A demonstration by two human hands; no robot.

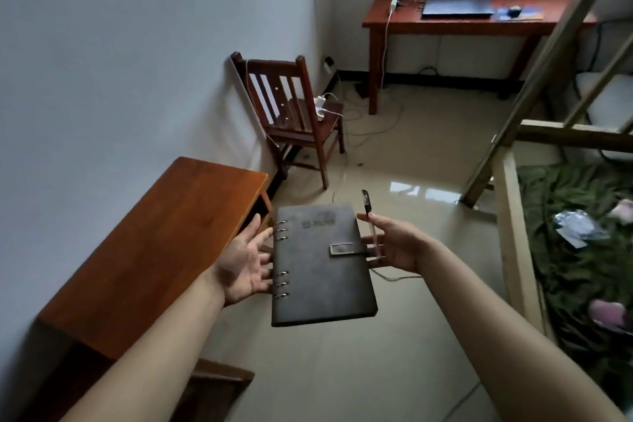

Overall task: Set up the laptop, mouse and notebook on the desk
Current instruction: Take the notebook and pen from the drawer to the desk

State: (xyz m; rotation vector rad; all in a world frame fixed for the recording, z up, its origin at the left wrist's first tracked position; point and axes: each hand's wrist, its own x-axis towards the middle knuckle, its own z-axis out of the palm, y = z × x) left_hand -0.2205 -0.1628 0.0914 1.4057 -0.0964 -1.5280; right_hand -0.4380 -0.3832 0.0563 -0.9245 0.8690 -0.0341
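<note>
1. Both hands carry the notebook (322,264) out in front of the body, above the floor. Left hand (245,262) is spread open, palm toward the ringed spine, fingertips under or against that edge. Right hand (394,245) supports the clasp side, fingers reaching under the cover, and also pinches a pen (371,226) that stands roughly upright between thumb and fingers.

2. Closed and clasped, the notebook lies nearly flat, its long axis running away from the person, spine to the left.

3. Just to the left, a wooden table (154,243) stands along the wall; the left hand is the nearer one to it.

4. Further along that wall stands a chair (294,113) with a charger on the seat.

5. Well apart, straight ahead across the room and slightly right, is the desk (455,22), with a closed laptop (457,7) on it and a mouse (513,11) on a pad beside it.

6. My judgement: with laptop and mouse already there, the notebook belongs on that far desk, so the move is forward along its long axis.
</note>
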